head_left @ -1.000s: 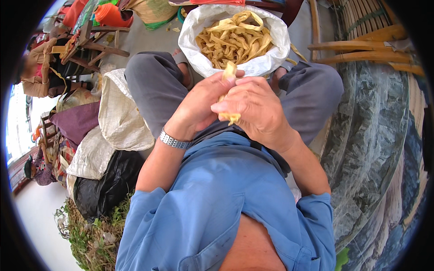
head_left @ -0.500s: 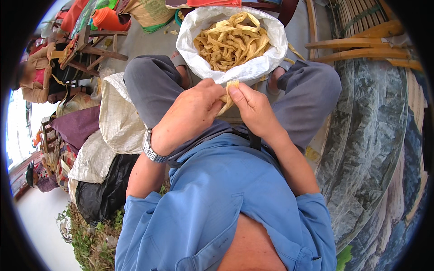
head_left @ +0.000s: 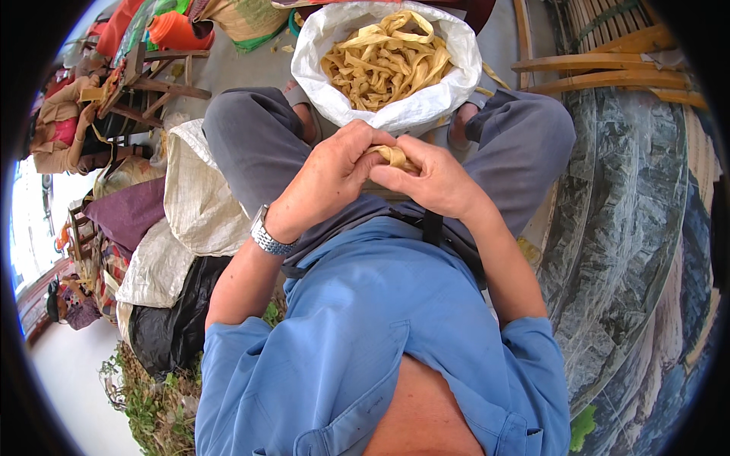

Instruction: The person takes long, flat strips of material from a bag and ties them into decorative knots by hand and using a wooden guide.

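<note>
Between my thumbs and fingers I hold a pale yellow-brown strip [head_left: 394, 157], folded or bunched small, looking like a dried plant strip. My left hand [head_left: 340, 162], with a metal watch [head_left: 269, 232] at its wrist, is closed on the strip's left end. From the other side my right hand [head_left: 436, 177] grips it, fingers curled over it and thumb underneath. Both hands meet over my lap, partly covering the strip. Just beyond them stands a white woven sack [head_left: 312, 70], rolled open, with a heap of similar twisted strips [head_left: 388, 61] inside.
Pale sacks [head_left: 199, 201] and a black plastic bag [head_left: 173, 319] lie at my left, above leafy plants [head_left: 156, 399]. A wooden stool [head_left: 163, 85] stands far left, near another person [head_left: 65, 129]. Wooden bars [head_left: 601, 62] and a dark green sheet [head_left: 616, 251] are on the right.
The strip's end that stood up between my hands is now folded down. My right hand has turned over it, its thumb moving from the top to the near side.
</note>
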`<state>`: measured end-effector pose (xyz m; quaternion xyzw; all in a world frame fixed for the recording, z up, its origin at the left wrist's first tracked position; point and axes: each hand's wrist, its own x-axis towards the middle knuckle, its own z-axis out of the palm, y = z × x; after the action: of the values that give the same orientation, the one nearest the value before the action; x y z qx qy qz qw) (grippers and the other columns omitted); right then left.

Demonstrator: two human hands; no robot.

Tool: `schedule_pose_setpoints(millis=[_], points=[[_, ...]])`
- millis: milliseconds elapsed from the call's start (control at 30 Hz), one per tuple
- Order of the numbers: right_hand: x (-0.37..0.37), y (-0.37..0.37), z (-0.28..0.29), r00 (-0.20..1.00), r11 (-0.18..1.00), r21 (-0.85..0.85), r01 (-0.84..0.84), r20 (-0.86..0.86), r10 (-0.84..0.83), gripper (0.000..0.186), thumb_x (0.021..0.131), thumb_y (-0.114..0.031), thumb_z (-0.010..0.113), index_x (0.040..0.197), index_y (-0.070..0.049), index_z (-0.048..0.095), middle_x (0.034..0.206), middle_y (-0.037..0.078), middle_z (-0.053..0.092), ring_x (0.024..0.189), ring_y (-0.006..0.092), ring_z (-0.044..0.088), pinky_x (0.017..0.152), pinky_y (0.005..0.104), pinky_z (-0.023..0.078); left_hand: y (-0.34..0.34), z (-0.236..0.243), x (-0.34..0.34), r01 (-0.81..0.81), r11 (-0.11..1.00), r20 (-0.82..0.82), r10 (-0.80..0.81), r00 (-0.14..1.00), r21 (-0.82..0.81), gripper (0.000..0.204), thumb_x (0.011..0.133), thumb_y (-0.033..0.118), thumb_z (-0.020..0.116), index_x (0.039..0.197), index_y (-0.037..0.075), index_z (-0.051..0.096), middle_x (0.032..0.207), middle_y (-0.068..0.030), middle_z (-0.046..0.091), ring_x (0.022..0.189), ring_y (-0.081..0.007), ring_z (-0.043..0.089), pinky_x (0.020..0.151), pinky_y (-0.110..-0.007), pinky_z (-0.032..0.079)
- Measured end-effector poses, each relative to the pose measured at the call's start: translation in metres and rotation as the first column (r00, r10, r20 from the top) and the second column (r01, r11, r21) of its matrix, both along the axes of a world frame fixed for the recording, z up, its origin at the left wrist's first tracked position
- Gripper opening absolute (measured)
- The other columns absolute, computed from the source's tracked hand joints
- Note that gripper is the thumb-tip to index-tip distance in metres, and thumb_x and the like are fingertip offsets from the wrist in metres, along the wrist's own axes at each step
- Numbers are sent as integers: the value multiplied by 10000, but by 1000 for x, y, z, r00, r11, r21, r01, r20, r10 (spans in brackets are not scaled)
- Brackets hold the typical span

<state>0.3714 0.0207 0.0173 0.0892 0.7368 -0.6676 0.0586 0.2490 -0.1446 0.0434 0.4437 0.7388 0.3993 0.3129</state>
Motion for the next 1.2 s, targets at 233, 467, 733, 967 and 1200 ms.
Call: schedule_pose_setpoints(millis=[233, 467, 733, 967, 1200], points=[[-4, 0, 2, 958, 953, -143, 269, -64, -280, 228, 975, -253, 700, 1019, -35, 653, 792, 22, 640, 695, 87, 563, 633, 259, 478, 2, 2, 4, -345, 937, 689, 283, 667, -50, 242, 1020, 108, 579, 1229, -13, 597, 1028, -11, 656, 952, -80, 610, 870, -246, 497], [-4, 12, 10, 978, 849, -485, 210, 117, -175, 325, 1071, -365, 515, 1042, -56, 611, 748, -29, 524, 632, 20, 421, 537, 210, 351, -2, 16, 32, -551, 834, 264, 523, 810, 37, 142, 942, 84, 681, 1004, 20, 569, 799, 17, 586, 689, -42, 526, 622, -216, 451], [-12, -3, 20, 996, 880, -475, 18, -72, -60, 328, 1088, -346, 480, 1094, -36, 585, 789, -30, 516, 701, 48, 448, 619, 225, 390, -5, 33, 41, -479, 872, 122, 467, 876, 101, 263, 944, 129, 716, 1130, -5, 587, 843, -33, 604, 668, -88, 528, 614, -267, 484], [-6, -4, 13, 977, 990, -95, 108, -172, -123, 339, 1063, -371, 518, 1104, -37, 557, 768, 64, 608, 669, 202, 617, 614, 343, 484, -3, 24, 37, -498, 861, 239, 464, 853, 104, 208, 968, 131, 697, 1102, -21, 650, 783, -13, 628, 684, -59, 545, 626, -239, 476], [-10, -1, 19, 919, 895, 396, 207, -392, -39, 319, 1011, -353, 605, 1027, -37, 563, 823, 174, 680, 797, 378, 693, 657, 427, 528, -21, 34, 14, -642, 765, 950, 157, 272, 57, 104, 988, 121, 637, 1036, 30, 646, 683, 43, 516, 545, -46, 380, 500, -227, 322]])
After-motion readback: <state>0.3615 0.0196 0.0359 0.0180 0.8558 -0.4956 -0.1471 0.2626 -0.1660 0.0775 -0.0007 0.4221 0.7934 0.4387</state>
